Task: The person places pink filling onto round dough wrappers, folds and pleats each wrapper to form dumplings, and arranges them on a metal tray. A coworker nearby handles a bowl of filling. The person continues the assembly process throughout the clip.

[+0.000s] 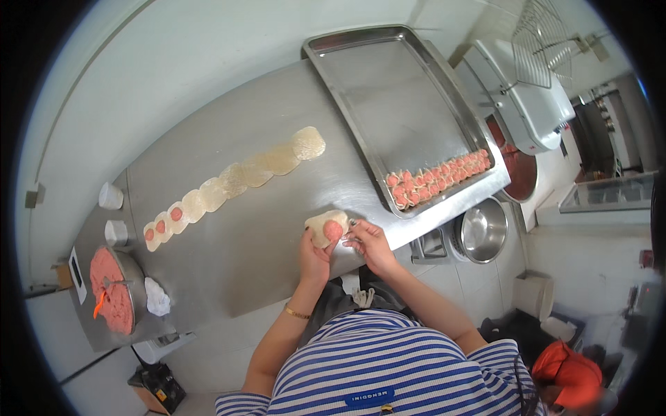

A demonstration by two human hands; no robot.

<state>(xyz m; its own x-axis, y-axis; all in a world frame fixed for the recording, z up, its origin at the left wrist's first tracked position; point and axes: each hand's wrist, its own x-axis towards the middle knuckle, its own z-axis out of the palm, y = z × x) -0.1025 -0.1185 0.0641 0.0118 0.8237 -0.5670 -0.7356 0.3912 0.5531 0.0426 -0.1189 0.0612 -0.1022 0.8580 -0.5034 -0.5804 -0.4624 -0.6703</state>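
My left hand [316,262] holds a round, pale dumpling wrapper [317,223] above the metal table's front edge. A ball of pink minced meat [334,231] sits on that wrapper, toward its right side. Fingers of my right hand [371,247] are bent and pinch at the wrapper's right edge. Farther left, a long row of overlapping wrappers [236,179] lies slantwise on the table. The few at its near left end carry meat balls [177,213]; the others are bare.
A large steel tray [347,114] at the back right holds rows of filled dumplings [437,182] along its near end. At far left stands a bowl of minced meat [111,291] with an orange-handled utensil. A steel bowl [483,230] sits below the table's right edge.
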